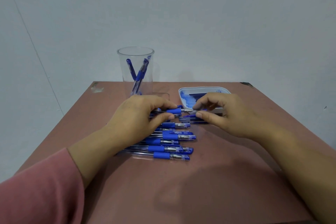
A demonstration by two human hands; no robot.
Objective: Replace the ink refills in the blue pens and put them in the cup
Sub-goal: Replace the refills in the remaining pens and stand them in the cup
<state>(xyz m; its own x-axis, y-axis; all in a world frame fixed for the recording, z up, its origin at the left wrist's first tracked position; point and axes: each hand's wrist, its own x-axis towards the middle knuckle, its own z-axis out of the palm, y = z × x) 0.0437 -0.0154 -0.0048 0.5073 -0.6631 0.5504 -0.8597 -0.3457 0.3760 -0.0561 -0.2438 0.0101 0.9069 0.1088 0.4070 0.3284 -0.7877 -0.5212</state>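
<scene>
My left hand (143, 116) grips a blue pen (173, 111) by its blue rubber grip, with the metal tip pointing right. My right hand (223, 112) pinches a small clear cap (195, 112) right at that tip. Below both hands lies a pile of several blue pens (171, 142) on the table, side by side. A tall clear cup (135, 71) stands at the back left and holds a few blue pens upright. A white tray (203, 89) with blue ink refills sits at the back right, partly hidden by my right hand.
The reddish-brown table (209, 178) ends at a pale wall behind the cup and tray. A pink sleeve (40, 192) covers my left forearm at the bottom left. Chipped spots mark the table's two far corners.
</scene>
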